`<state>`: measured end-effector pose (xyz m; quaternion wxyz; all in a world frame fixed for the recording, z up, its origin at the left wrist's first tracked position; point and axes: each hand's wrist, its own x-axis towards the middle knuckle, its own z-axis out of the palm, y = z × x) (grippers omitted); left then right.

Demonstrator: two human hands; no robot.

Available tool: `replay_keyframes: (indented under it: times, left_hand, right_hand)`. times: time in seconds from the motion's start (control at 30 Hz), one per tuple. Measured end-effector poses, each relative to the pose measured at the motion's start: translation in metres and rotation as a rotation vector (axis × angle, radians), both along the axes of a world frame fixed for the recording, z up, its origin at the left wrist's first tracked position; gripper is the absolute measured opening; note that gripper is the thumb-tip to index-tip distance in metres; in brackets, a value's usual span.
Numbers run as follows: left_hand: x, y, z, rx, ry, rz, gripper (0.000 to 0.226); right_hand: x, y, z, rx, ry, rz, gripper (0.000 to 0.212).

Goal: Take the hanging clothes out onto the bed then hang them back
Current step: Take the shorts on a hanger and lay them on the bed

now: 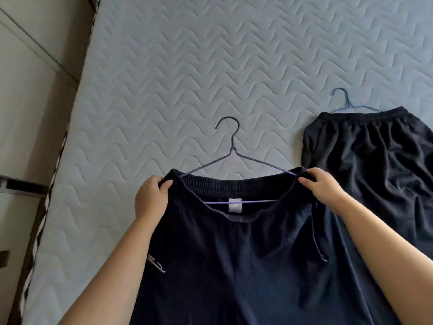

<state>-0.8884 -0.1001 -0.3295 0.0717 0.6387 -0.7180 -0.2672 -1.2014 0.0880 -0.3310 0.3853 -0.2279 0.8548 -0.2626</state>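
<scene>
On bed (210, 66), dead ahead and below head cam: shorts (234, 266), navy, waistband far side, legs running back toward body and off bottom edge. Hanger (234, 160) threaded inside waistband, hook pointing away, up-frame; bottom bar visible through waist opening, lying left-right.

Left hand (150, 198) clamped on left end of waistband, fingers curled over elastic. Right hand (323, 186) pinching right end, thumb on top, right at hanger's shoulder tip. Hands well apart, one per corner, roughly level.

Key relation: hanger long axis parallel to line between hands, hook midway between them and beyond both. Forward reach from either side, about equal; no clear nearer hand.

Judged step: seating waistband on hanger or pulling it off; cannot tell which from one frame. Next move probably needs one hand freed for hook, other keeping elastic taut. Risk: waistband slipping off a shoulder tip once tension drops.

Labels: white tag (235, 205) inside back waistband, crossing bar, print too small to read. Pale logo (156, 265) on left leg, near left forearm, unreadable. Cord (319, 249) dangling right side.

Just right: spare shorts (375, 165), dark, flat on bed, blue hanger (346, 102) hook poking out past waistband, clear of both hands.
</scene>
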Motion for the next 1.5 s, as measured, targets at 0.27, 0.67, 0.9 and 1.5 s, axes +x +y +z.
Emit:
replay_keyframes:
  times: [0.27, 0.67, 0.9, 1.5]
  left_hand:
    - [-0.026, -0.051, -0.135, 0.197, 0.01, 0.096, 0.037]
    - [-0.017, -0.064, -0.169, 0.216, 0.097, 0.239, 0.026]
    - [-0.02, -0.056, -0.117, 0.214, -0.205, 0.04, 0.034]
    - [0.18, 0.286, 0.061, 0.477, 0.309, 0.706, 0.013]
  right_hand:
    - [-0.015, -0.054, -0.122, 0.068, 0.063, -0.148, 0.036]
    - [-0.014, -0.06, -0.16, 0.154, 0.228, -0.239, 0.041]
    - [0.0, -0.033, -0.119, 0.023, 0.068, -0.242, 0.048]
    - [0.118, 0.218, 0.026, 0.22, -0.041, -0.073, 0.032]
